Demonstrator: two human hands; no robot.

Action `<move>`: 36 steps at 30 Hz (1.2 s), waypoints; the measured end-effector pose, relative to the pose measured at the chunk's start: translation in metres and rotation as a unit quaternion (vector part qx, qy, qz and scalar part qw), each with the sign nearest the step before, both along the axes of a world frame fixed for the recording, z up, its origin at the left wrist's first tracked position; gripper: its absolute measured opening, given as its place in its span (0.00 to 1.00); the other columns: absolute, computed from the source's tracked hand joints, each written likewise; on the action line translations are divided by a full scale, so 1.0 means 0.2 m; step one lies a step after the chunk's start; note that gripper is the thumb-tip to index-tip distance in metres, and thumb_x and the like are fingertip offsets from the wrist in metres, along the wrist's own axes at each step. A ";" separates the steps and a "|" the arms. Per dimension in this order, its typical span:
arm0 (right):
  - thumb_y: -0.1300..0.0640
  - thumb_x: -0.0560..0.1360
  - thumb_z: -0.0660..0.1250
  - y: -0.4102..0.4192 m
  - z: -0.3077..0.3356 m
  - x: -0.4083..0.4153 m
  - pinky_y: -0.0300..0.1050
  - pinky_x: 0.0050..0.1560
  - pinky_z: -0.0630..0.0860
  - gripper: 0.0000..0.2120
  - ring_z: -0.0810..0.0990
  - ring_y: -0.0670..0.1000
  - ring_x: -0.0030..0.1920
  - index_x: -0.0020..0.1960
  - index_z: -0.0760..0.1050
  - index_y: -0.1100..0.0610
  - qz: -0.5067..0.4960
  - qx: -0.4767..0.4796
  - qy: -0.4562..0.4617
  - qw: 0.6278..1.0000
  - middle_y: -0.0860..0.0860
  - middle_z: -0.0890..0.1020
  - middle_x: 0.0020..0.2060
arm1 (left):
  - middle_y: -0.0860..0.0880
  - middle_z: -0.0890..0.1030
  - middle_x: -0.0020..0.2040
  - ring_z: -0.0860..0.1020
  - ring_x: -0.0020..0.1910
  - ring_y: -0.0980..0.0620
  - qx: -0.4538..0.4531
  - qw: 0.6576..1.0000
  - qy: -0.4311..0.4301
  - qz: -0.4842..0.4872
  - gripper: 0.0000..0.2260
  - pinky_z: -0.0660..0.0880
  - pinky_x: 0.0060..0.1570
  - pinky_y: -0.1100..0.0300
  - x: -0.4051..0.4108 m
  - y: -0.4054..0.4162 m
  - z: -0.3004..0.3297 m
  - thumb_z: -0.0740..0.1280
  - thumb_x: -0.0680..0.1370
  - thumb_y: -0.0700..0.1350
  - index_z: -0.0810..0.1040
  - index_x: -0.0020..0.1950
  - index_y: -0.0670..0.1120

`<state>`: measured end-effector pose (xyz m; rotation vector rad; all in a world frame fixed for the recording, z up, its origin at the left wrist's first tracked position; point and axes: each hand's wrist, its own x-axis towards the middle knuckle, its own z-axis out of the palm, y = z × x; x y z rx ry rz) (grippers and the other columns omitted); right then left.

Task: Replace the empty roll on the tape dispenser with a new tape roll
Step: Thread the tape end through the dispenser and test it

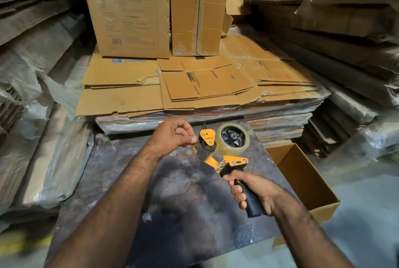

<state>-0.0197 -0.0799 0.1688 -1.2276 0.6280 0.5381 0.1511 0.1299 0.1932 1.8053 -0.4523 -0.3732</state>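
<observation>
An orange and black tape dispenser [218, 155] is held above a dark sheet. A clear tape roll [234, 149] sits on its black hub. My right hand [252, 190] grips the black handle from the right. My left hand [173, 134] is at the dispenser's front end, with thumb and fingertips pinched together beside the black roller; a thin clear tape end seems to lie between them, though it is hard to make out.
An open empty cardboard box [306, 181] stands just right of my right hand. Flattened cartons [194, 86] are stacked ahead, with upright boxes [129, 11] behind. Plastic-wrapped cardboard bundles [43, 138] rise on both sides.
</observation>
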 end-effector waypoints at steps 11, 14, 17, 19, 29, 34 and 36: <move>0.57 0.74 0.70 0.02 0.00 0.06 0.38 0.22 0.66 0.11 0.66 0.47 0.23 0.35 0.72 0.54 -0.043 -0.010 0.000 0.999 0.49 0.69 0.27 | 0.61 0.67 0.70 0.67 0.68 0.64 0.095 0.984 -0.142 -0.050 0.49 0.63 0.63 0.72 -0.26 -0.07 -0.21 0.81 0.62 0.63 0.62 0.78 0.54; 0.57 0.74 0.71 0.04 0.01 0.07 0.38 0.22 0.67 0.11 0.67 0.47 0.23 0.34 0.73 0.54 -0.033 -0.015 -0.003 0.999 0.49 0.70 0.27 | 0.60 0.70 0.67 0.70 0.65 0.64 0.078 0.978 -0.187 0.038 0.47 0.63 0.59 0.74 -0.29 -0.10 -0.23 0.83 0.61 0.61 0.66 0.75 0.55; 0.57 0.73 0.71 0.04 0.01 0.07 0.39 0.22 0.68 0.11 0.67 0.47 0.23 0.34 0.73 0.54 -0.028 -0.015 -0.006 0.999 0.50 0.70 0.28 | 0.62 0.75 0.63 0.73 0.62 0.66 0.051 0.983 -0.171 0.051 0.42 0.66 0.60 0.73 -0.27 -0.08 -0.21 0.84 0.59 0.59 0.71 0.69 0.57; 0.58 0.74 0.71 0.05 0.01 0.06 0.39 0.22 0.67 0.11 0.67 0.48 0.23 0.34 0.73 0.54 -0.023 -0.021 -0.008 0.999 0.50 0.70 0.28 | 0.63 0.79 0.60 0.76 0.59 0.67 0.039 0.986 -0.153 0.051 0.37 0.71 0.60 0.71 -0.24 -0.05 -0.21 0.85 0.59 0.56 0.75 0.64 0.56; 0.59 0.74 0.71 0.08 0.02 -0.01 0.39 0.23 0.68 0.11 0.68 0.49 0.23 0.34 0.74 0.56 0.007 -0.056 -0.013 0.998 0.52 0.72 0.28 | 0.55 0.85 0.55 0.82 0.56 0.59 0.011 0.998 -0.069 -0.009 0.26 0.75 0.66 0.59 -0.15 0.04 -0.21 0.85 0.63 0.44 0.82 0.58 0.51; 0.60 0.76 0.69 0.05 0.00 -0.02 0.40 0.24 0.71 0.07 0.70 0.50 0.24 0.39 0.77 0.59 -0.026 -0.030 -0.044 0.998 0.54 0.73 0.29 | 0.57 0.73 0.68 0.70 0.67 0.59 -0.012 0.998 0.009 -0.067 0.25 0.63 0.69 0.55 -0.20 0.06 -0.16 0.76 0.69 0.46 0.75 0.64 0.61; 0.61 0.76 0.69 0.06 0.00 -0.03 0.41 0.25 0.74 0.06 0.72 0.51 0.26 0.40 0.78 0.60 -0.035 -0.005 -0.044 0.998 0.54 0.75 0.30 | 0.56 0.71 0.71 0.69 0.67 0.57 -0.052 0.996 0.053 -0.051 0.27 0.63 0.66 0.50 -0.22 0.05 -0.14 0.72 0.65 0.52 0.76 0.64 0.65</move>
